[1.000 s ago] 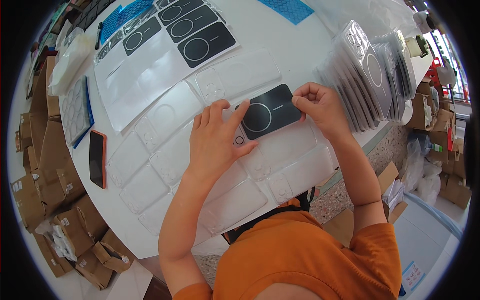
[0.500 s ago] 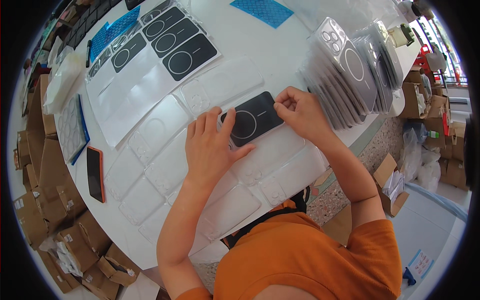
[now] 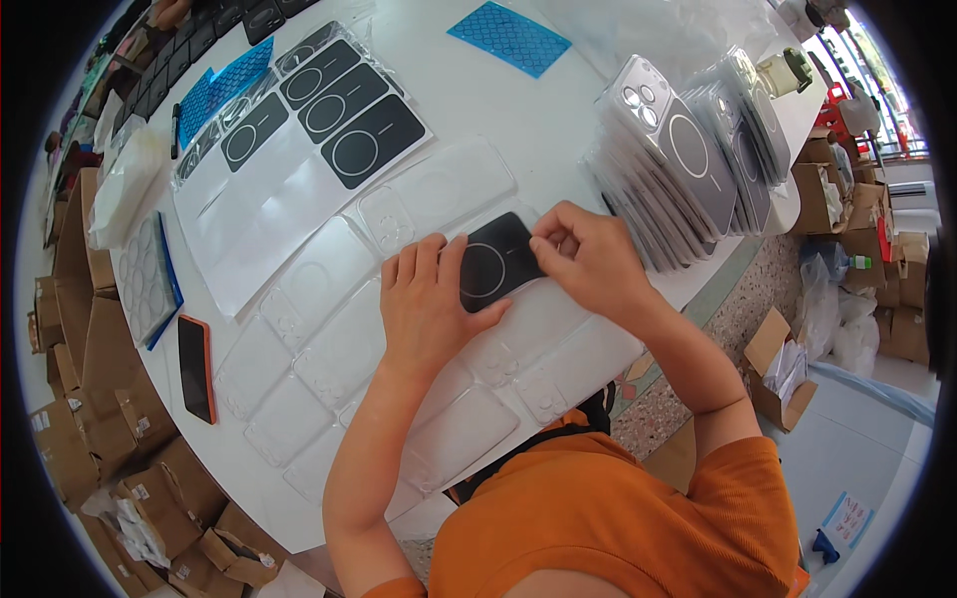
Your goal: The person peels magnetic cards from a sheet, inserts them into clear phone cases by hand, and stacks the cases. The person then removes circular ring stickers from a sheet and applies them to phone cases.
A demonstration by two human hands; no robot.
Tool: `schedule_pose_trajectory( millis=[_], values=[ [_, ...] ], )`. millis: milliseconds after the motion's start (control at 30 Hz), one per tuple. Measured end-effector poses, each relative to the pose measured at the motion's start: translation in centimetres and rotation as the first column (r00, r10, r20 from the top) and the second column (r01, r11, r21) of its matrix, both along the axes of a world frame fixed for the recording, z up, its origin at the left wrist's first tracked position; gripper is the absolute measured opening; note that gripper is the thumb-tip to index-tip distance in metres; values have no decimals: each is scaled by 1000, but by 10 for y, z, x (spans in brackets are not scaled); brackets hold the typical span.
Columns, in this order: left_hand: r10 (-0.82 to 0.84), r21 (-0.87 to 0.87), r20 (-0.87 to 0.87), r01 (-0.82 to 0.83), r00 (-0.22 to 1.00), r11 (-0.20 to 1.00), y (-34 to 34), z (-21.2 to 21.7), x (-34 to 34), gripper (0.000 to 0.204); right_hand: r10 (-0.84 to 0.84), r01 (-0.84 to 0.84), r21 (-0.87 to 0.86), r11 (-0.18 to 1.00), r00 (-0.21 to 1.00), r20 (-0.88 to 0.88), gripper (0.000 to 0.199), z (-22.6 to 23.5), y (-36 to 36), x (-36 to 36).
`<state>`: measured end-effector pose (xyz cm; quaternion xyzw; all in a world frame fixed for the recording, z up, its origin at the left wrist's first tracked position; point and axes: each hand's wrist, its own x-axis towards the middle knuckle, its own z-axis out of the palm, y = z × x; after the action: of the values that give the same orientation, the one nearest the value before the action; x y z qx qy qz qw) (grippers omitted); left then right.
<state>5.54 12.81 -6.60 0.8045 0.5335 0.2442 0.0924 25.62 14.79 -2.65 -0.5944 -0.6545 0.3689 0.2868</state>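
Observation:
A black phone-shaped sheet [image 3: 506, 261] with a pale ring and short line lies in front of me, on what looks like a clear phone case mostly hidden beneath it. Across its left end rests my left hand [image 3: 424, 299], fingers stretched out and thumb apart, on the sheet and case. My right hand [image 3: 593, 261] is closed at the far right corner of the sheet, thumb and forefinger pinching its edge. Rows of clear phone cases [image 3: 344, 354] lie around and under my hands. More black ringed sheets [image 3: 371, 142] lie on white backing paper [image 3: 254, 224] at the far left.
Stacked ringed phone cases [image 3: 688, 145] stand at the right. A blue patterned sheet [image 3: 508, 38] lies at the back. Near the left edge of the table [image 3: 224, 468] are an orange-edged phone [image 3: 196, 369] and a clear-and-blue pack [image 3: 148, 279]. Cardboard boxes [image 3: 145, 503] flank the table.
The view has shifted slightly. My left hand's fingers are closer together on the sheet. My right hand has moved a little nearer and to the left, still pinching the sheet's corner.

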Motion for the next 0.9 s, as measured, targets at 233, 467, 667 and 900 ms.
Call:
schedule_pose_trajectory(
  millis=[233, 467, 667, 900],
  values=[
    [-2, 6, -4, 2, 1000, 1000, 1, 2, -1, 75, -17, 17, -7, 1000, 999, 43, 9, 8, 7, 1],
    [-14, -20, -55, 13, 998, 1000, 2, 4, 1, 74, -15, 31, -102, 994, 988, 155, 13, -16, 15, 14],
    [-36, -76, -79, 30, 996, 997, 4, 7, 2, 76, 15, -2, -51, 999, 968, 252, 13, -13, 11, 9],
    [-52, -102, -88, 43, 995, 994, 6, 7, 2, 78, 61, -202, 168, 965, 795, 604, 11, -23, 9, 0]
  ],
)
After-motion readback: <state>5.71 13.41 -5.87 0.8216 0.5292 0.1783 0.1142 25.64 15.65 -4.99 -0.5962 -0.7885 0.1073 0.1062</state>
